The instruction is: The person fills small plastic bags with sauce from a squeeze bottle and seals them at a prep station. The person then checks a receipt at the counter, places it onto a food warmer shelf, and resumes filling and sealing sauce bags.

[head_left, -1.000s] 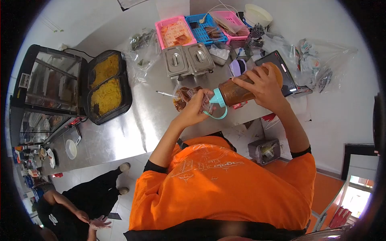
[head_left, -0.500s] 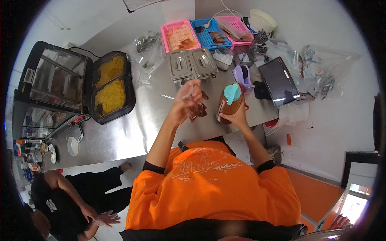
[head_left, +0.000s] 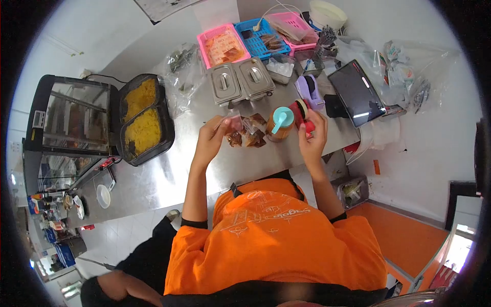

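Observation:
My left hand (head_left: pixel 210 139) pinches the top of a small clear plastic bag (head_left: pixel 234 122), which hangs over the steel table. Several small bags of brown sauce (head_left: pixel 254 137) lie just to the right of that hand, partly overlapping. A bottle of brown sauce with a turquoise lid (head_left: pixel 282 120) stands upright between my hands, touched by neither. My right hand (head_left: pixel 314 137) is closed on the red end of what looks like a red tape dispenser (head_left: pixel 299 110), right beside the bottle. Its fingertips partly hide the grip.
Two lidded steel containers (head_left: pixel 240 82) stand behind the bags. Farther back are pink (head_left: pixel 207 48) and blue baskets (head_left: pixel 262 31). A purple tape dispenser (head_left: pixel 313 94) and a screen (head_left: pixel 356 92) stand right. Black trays of yellow food (head_left: pixel 143 130) sit left; a person in black (head_left: pixel 140 256) is lower left.
My right hand has let go of the bottle, now standing on the table, and has taken hold of the red dispenser. My left hand has moved left and lower. The person in black has shifted.

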The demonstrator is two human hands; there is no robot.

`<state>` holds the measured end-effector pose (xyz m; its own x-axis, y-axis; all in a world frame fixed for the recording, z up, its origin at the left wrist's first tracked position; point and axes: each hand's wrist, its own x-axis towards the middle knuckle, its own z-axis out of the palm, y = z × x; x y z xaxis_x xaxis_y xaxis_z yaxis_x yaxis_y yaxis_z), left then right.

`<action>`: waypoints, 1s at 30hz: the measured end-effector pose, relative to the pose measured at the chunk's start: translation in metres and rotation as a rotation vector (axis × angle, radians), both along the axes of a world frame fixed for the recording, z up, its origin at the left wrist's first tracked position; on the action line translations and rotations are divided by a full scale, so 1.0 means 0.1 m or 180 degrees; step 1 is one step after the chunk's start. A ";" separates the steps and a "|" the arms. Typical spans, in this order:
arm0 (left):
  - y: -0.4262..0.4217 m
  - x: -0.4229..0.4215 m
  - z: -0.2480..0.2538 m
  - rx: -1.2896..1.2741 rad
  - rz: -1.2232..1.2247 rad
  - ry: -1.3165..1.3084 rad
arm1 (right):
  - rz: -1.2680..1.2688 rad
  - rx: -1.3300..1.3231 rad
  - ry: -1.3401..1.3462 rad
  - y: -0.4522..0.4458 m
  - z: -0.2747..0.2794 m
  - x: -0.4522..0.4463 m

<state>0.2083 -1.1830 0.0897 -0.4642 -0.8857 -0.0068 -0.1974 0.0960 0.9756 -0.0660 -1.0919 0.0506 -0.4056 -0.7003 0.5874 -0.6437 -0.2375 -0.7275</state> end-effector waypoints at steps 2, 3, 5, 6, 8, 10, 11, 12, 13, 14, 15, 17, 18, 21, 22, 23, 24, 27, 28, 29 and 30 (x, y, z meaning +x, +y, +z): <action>0.14 -0.07 0.07 0.0178 0.0163 0.0352 | 0.0798 0.0263 -0.0430 0.00 0.46 0.25; 0.21 -0.10 0.08 0.0268 0.0247 0.0528 | 0.1195 0.0390 -0.0647 -0.01 0.62 0.38; 0.32 -0.14 0.03 0.0269 0.0085 0.0444 | 0.1819 0.0959 -0.1153 -0.05 0.78 0.59; 0.35 -0.16 0.02 0.0256 0.0005 0.0405 | 0.1821 0.0926 -0.1021 -0.06 0.73 0.62; 0.40 -0.21 0.02 0.0205 -0.0144 0.0368 | 0.1830 0.0857 -0.0748 -0.09 0.63 0.65; 0.45 -0.23 0.02 0.0316 -0.0295 0.0379 | 0.1558 0.0791 -0.0312 -0.04 0.60 0.63; 0.47 -0.23 0.02 0.0392 -0.0253 0.0460 | 0.1446 0.0596 -0.0131 -0.03 0.56 0.64; 0.49 -0.24 0.00 0.0471 -0.0213 0.0542 | 0.1333 0.0404 0.0050 -0.02 0.54 0.64; 0.51 -0.25 -0.02 0.0557 -0.0174 0.0620 | 0.1375 0.0482 0.0056 0.00 0.54 0.64; 0.53 -0.27 -0.03 0.0648 -0.0138 0.0695 | 0.1416 0.0426 0.0201 0.00 0.55 0.64; 0.53 -0.29 -0.02 0.0593 -0.0017 0.0684 | 0.1453 0.0370 0.0343 0.00 0.57 0.63; 0.54 -0.34 0.05 0.0483 0.0219 0.0653 | 0.1460 0.0300 0.0318 0.01 0.63 0.67; 0.54 -0.34 0.02 0.0292 0.0230 0.0579 | 0.1555 0.0269 0.0372 0.00 0.63 0.65; 0.53 -0.31 -0.02 -0.0094 0.0250 0.0357 | 0.1650 0.0159 0.0484 -0.04 0.65 0.55; 0.52 -0.32 0.08 -0.0094 0.0251 0.0280 | 0.1556 0.0112 0.0488 -0.04 0.68 0.53; 0.51 -0.33 0.18 -0.0096 0.0256 0.0203 | 0.1467 0.0065 0.0491 -0.05 0.71 0.50; 0.50 -0.31 0.25 -0.0108 0.0307 0.0159 | 0.1439 0.0048 0.0433 -0.06 0.74 0.47; 0.49 -0.29 0.49 -0.0142 0.0504 -0.0072 | 0.1456 0.0037 0.0288 -0.09 0.78 0.39; 0.49 -0.29 0.49 -0.0212 0.0594 -0.0123 | 0.1516 0.0062 0.0265 -0.10 0.78 0.38; 0.48 -0.27 0.47 -0.0280 0.0685 -0.0170 | 0.1577 0.0090 0.0246 -0.13 0.77 0.34; 0.47 -0.27 0.46 -0.0343 0.0777 -0.0214 | 0.1669 0.0048 0.0322 -0.18 0.76 0.27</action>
